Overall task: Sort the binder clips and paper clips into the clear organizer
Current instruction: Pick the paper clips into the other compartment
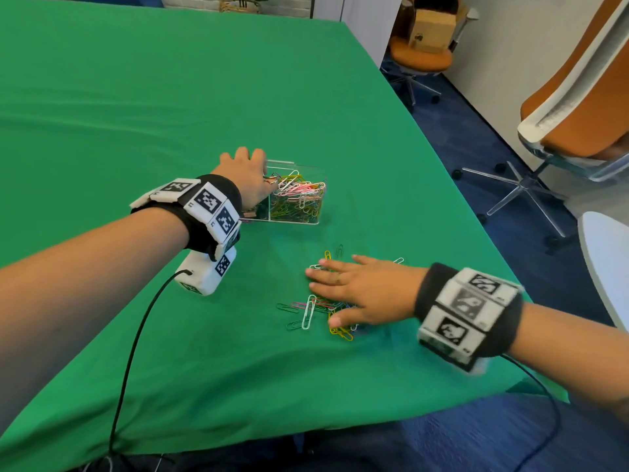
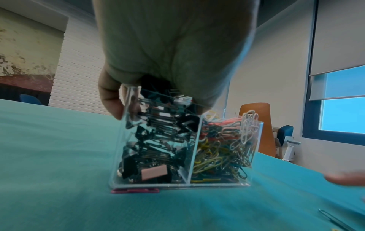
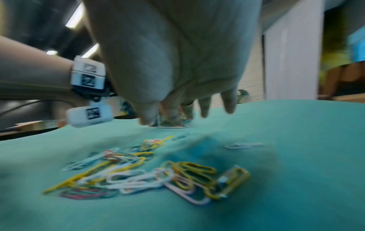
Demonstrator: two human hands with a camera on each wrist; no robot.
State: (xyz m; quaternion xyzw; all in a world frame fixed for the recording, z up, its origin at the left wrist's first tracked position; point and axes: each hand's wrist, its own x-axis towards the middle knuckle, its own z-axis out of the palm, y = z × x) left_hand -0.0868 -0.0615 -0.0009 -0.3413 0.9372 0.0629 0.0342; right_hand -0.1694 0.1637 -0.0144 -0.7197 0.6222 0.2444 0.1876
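A clear two-compartment organizer (image 1: 282, 162) (image 2: 177, 185) stands mid-table on the green cloth. Its left compartment holds black binder clips (image 2: 158, 140). Coloured paper clips (image 1: 299, 199) (image 2: 223, 148) fill the right one. My left hand (image 1: 243, 172) (image 2: 168, 54) lies over the left compartment, its fingers (image 2: 111, 103) curled round the organizer's left wall. Loose paper clips (image 1: 308, 311) (image 3: 138, 176) are scattered nearer to me. My right hand (image 1: 347, 287) (image 3: 177, 62) is spread flat over them with straight fingers (image 3: 229, 103) and holds nothing; the view is blurred.
A flat pink thing (image 2: 135, 191) lies against the organizer's front base. The green cloth (image 1: 170, 97) ends close by on the right and in front of me. Orange office chairs (image 1: 578, 107) stand beyond the right edge. A black cable (image 1: 136, 335) runs from my left wrist.
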